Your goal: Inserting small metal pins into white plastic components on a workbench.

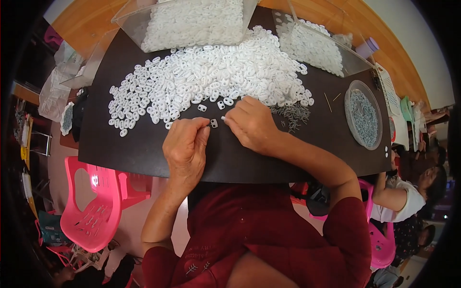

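Observation:
Both my hands work just above the dark table, close together in front of a big heap of small white oval plastic pieces with two holes (216, 72). My left hand (186, 146) is closed in a pinch; what its fingertips hold, if anything, is too small to make out. Right beside those fingertips lies a loose two-holed piece (214, 123). A small white piece (224, 118) pokes out from the pinched fingers of my right hand (253, 126). Farther off lie more single pieces (202, 108). A pile of small grey screws (294, 115) sits to the right of my right hand.
Behind the heap stands a clear bin of white pieces (192, 26), with another clear bin (312, 45) at the far right. A round clear tub (353, 127) holds more screws. Two thin sticks (328, 102) lie near it. A pink chair (96, 206) stands at left; people sit at right.

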Action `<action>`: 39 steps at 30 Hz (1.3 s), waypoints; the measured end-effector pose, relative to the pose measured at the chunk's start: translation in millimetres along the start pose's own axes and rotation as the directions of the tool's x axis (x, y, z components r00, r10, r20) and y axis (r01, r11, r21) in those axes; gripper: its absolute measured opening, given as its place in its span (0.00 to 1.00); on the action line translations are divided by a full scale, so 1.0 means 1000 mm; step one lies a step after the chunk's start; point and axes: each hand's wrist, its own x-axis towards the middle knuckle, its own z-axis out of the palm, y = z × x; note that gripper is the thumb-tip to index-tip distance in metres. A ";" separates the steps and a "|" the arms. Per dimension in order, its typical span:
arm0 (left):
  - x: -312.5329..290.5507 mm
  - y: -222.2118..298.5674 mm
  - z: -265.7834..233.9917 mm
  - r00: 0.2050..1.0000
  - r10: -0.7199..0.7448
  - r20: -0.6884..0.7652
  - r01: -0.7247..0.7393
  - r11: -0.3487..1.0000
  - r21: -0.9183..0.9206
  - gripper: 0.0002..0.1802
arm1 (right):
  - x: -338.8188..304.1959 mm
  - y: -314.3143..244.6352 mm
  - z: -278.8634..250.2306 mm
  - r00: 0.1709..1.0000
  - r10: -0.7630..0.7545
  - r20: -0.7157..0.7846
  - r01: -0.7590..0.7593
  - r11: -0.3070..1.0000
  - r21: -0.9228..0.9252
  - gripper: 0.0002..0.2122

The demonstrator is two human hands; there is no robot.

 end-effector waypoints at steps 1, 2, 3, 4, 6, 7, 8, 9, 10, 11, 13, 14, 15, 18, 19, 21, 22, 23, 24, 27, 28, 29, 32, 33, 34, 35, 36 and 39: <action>-0.004 0.003 0.001 0.993 -0.118 0.012 0.119 0.989 -0.087 0.07 | -0.005 -0.004 -0.001 0.991 0.130 -0.040 -0.117 0.966 0.229 0.05; -0.008 0.006 0.003 0.993 -0.118 0.011 0.119 0.989 -0.090 0.07 | -0.005 -0.013 -0.007 0.991 0.130 -0.039 -0.118 0.967 0.226 0.05; -0.012 0.008 0.005 0.947 -0.319 0.043 0.316 0.897 -0.309 0.06 | -0.003 -0.025 -0.017 0.967 0.253 0.019 -0.243 0.899 0.364 0.04; -0.015 0.011 0.008 0.863 -0.489 0.125 0.481 0.720 -0.501 0.06 | -0.005 -0.032 -0.025 0.925 0.368 0.090 -0.364 0.797 0.482 0.03; -0.015 0.016 0.007 0.802 -0.536 0.263 0.565 0.538 -0.626 0.08 | -0.010 -0.038 -0.024 0.949 0.315 0.012 -0.284 0.837 0.467 0.03; -0.015 0.018 0.007 0.732 -0.550 0.402 0.632 0.329 -0.701 0.10 | -0.013 -0.040 -0.023 0.966 0.252 -0.063 -0.198 0.872 0.449 0.03; -0.015 0.020 0.009 0.700 -0.576 0.423 0.648 0.262 -0.715 0.11 | -0.017 -0.039 -0.021 0.981 0.148 -0.124 -0.097 0.933 0.347 0.03; -0.016 0.021 0.010 0.701 -0.565 0.435 0.651 0.257 -0.714 0.11 | -0.020 -0.042 -0.022 0.979 0.158 -0.126 -0.107 0.936 0.336 0.03; -0.016 0.020 0.010 0.697 -0.563 0.445 0.652 0.238 -0.720 0.10 | -0.023 -0.045 -0.021 0.975 0.133 -0.178 -0.074 0.949 0.307 0.04; -0.017 0.019 0.008 0.692 -0.561 0.454 0.653 0.219 -0.725 0.10 | -0.025 -0.047 -0.022 0.968 0.106 -0.228 -0.040 0.960 0.276 0.05; -0.018 0.019 0.008 0.683 -0.540 0.492 0.673 0.205 -0.710 0.09 | -0.030 -0.047 -0.026 0.976 0.074 -0.203 -0.028 0.974 0.223 0.08; -0.018 0.022 0.008 0.681 -0.532 0.503 0.682 0.212 -0.700 0.09 | -0.031 -0.048 -0.027 0.967 0.113 -0.227 -0.046 0.959 0.281 0.09; -0.017 0.025 0.007 0.679 -0.525 0.514 0.691 0.219 -0.689 0.09 | -0.033 -0.049 -0.028 0.956 0.152 -0.249 -0.061 0.939 0.339 0.10; -0.020 0.034 0.007 0.708 -0.505 0.494 0.696 0.377 -0.612 0.09 | -0.039 -0.052 -0.033 0.954 0.220 -0.205 -0.139 0.928 0.345 0.09; -0.024 0.033 0.007 0.708 -0.502 0.497 0.696 0.374 -0.613 0.09 | -0.040 -0.050 -0.035 0.954 0.221 -0.204 -0.143 0.929 0.340 0.09; -0.032 0.028 0.009 0.770 -0.411 0.487 0.636 0.550 -0.541 0.09 | -0.044 -0.038 -0.041 0.965 0.195 -0.176 -0.147 0.956 0.254 0.11; -0.032 0.027 0.009 0.764 -0.417 0.492 0.645 0.528 -0.553 0.08 | -0.046 -0.028 -0.043 0.966 0.194 -0.173 -0.147 0.956 0.254 0.11; -0.031 0.027 0.010 0.763 -0.417 0.494 0.646 0.526 -0.554 0.08 | -0.048 -0.016 -0.046 0.957 0.220 -0.190 -0.198 0.972 0.130 0.10; -0.030 0.027 0.010 0.749 -0.444 0.491 0.662 0.477 -0.578 0.08 | -0.049 -0.005 -0.046 0.947 0.243 -0.210 -0.247 0.969 0.005 0.10; -0.027 0.029 0.013 0.734 -0.464 0.496 0.676 0.424 -0.603 0.08 | -0.051 0.014 -0.045 0.945 0.264 -0.193 -0.305 0.925 -0.227 0.09; -0.028 0.029 0.013 0.733 -0.465 0.496 0.676 0.426 -0.601 0.08 | -0.050 0.019 -0.039 0.954 0.251 -0.165 -0.288 0.921 -0.261 0.09; -0.029 0.029 0.015 0.732 -0.466 0.497 0.678 0.426 -0.600 0.08 | -0.048 0.020 -0.035 0.954 0.252 -0.165 -0.289 0.921 -0.260 0.09; -0.031 0.025 0.019 0.728 -0.472 0.496 0.681 0.418 -0.602 0.08 | -0.041 0.018 -0.026 0.969 0.235 -0.071 -0.245 0.922 -0.300 0.09; -0.030 0.024 0.019 0.726 -0.473 0.499 0.683 0.409 -0.606 0.08 | -0.037 0.017 -0.026 0.967 0.227 -0.119 -0.251 0.930 -0.268 0.08; -0.028 0.022 0.019 0.724 -0.475 0.501 0.684 0.400 -0.610 0.08 | -0.034 0.017 -0.026 0.961 0.219 -0.168 -0.254 0.938 -0.234 0.08; -0.028 0.021 0.019 0.722 -0.478 0.501 0.686 0.398 -0.609 0.08 | -0.035 0.019 -0.026 0.962 0.219 -0.165 -0.254 0.939 -0.232 0.08; -0.028 0.019 0.019 0.717 -0.482 0.503 0.687 0.370 -0.625 0.08 | -0.038 0.022 -0.029 0.956 0.224 -0.190 -0.262 0.943 -0.206 0.07; -0.028 0.017 0.017 0.709 -0.501 0.496 0.684 0.319 -0.656 0.08 | -0.045 0.022 -0.042 0.952 0.241 -0.188 -0.265 0.957 -0.119 0.08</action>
